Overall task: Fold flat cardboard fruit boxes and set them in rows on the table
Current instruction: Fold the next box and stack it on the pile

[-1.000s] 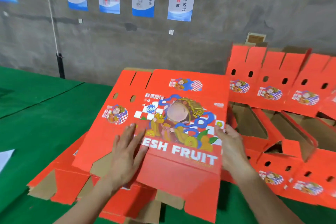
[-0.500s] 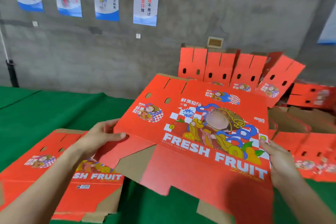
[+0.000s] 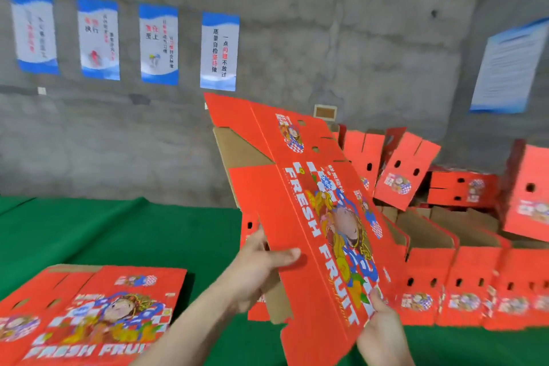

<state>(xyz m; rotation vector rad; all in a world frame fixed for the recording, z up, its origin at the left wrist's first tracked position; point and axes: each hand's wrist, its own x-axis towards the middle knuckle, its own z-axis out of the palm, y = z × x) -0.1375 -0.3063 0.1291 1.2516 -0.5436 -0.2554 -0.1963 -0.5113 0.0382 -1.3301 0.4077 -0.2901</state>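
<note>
Above the green counter, right of centre: one flat box is held in the air, stood on end and tilted, its top corner leaning left. The printed red face is toward the camera, with "FRESH FRUIT" running down its length. The brown inner side shows at the upper left flap.

Left hand grips the box's left edge low down, thumb laid across the red face, fingers behind the card. Right hand holds the bottom right edge, thumb pressed on the print, fingers curled under and mostly hidden.

A second flat box lies print-up on the counter at lower left, well apart from the held one. Folded boxes stand in rows on the counter at right, open tops up. Those farther back lean untidily, and their edges are blurred.

Four posters and a notice sheet hang on the concrete wall behind.
</note>
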